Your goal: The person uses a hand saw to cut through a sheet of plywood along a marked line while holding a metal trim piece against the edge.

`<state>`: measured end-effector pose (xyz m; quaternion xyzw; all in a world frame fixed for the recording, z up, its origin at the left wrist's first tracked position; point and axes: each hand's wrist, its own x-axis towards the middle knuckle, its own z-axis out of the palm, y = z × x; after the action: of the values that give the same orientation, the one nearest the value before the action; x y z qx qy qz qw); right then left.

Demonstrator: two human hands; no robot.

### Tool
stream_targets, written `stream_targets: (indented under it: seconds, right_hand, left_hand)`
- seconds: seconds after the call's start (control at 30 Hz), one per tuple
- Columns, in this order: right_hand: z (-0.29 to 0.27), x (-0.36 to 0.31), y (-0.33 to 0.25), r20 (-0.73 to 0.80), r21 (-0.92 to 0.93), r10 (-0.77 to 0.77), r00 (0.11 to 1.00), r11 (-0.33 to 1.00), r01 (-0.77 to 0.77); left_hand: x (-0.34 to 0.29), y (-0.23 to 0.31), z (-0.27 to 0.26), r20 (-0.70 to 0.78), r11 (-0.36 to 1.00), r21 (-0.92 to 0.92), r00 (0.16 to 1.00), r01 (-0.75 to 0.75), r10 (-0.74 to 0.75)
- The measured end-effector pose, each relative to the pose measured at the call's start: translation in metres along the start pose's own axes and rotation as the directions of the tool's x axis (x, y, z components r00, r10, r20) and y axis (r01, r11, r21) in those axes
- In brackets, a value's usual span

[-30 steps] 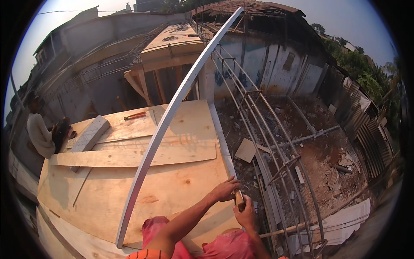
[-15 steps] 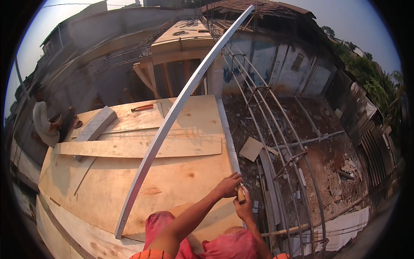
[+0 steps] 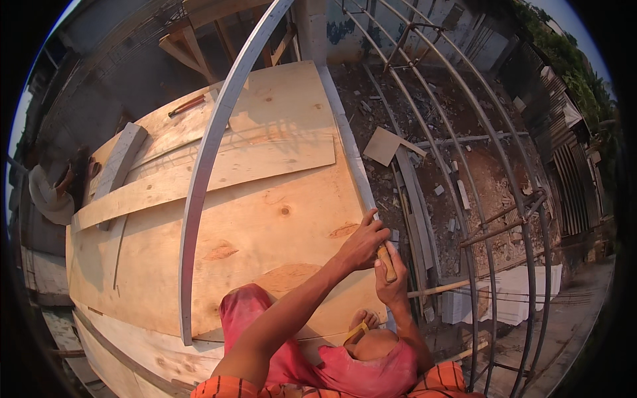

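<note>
My left hand (image 3: 361,242) is at the right edge of a large plywood sheet (image 3: 265,232), its fingers curled over the edge; what they grip is hidden. Just below, my right hand (image 3: 393,282) is closed around a tool with a rounded wooden handle (image 3: 387,263). The tool's working end is covered by my hands, so its kind does not show. A pale strip (image 3: 355,159) runs along that plywood edge. My bare foot with a yellow sandal strap (image 3: 357,331) rests on the boards beneath my right arm.
A long straight metal bar (image 3: 206,152) stands across the plywood on my left. A narrow plywood strip (image 3: 212,176), a grey block (image 3: 123,156) and a red-handled tool (image 3: 187,105) lie beyond. A person (image 3: 50,192) sits far left. Right, tied steel rebar (image 3: 458,166) rises over rubble-strewn ground below.
The view has tipped downward, so the far platform and roof have left the picture. Both hands stay together at the plywood edge, the wooden handle still between them.
</note>
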<state>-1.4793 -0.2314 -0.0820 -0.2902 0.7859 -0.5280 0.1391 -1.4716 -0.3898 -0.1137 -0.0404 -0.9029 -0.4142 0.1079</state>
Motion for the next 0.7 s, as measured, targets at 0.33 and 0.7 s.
stream_targets:
  seconds: [0.33, 0.7]
  right_hand:
    - [0.013, 0.041, 0.029, 0.003, 0.053, 0.124, 0.992, 0.991, -0.124]
    - [0.039, 0.085, 0.027, -0.002, 0.03, 0.019, 1.0, 0.999, -0.019]
  left_hand:
    - [0.037, -0.043, -0.003, -0.14, 0.998, -0.018, 0.988, 0.058, -0.06]
    - [0.052, -0.067, -0.034, -0.216, 0.999, -0.045, 0.976, -0.016, 0.006]
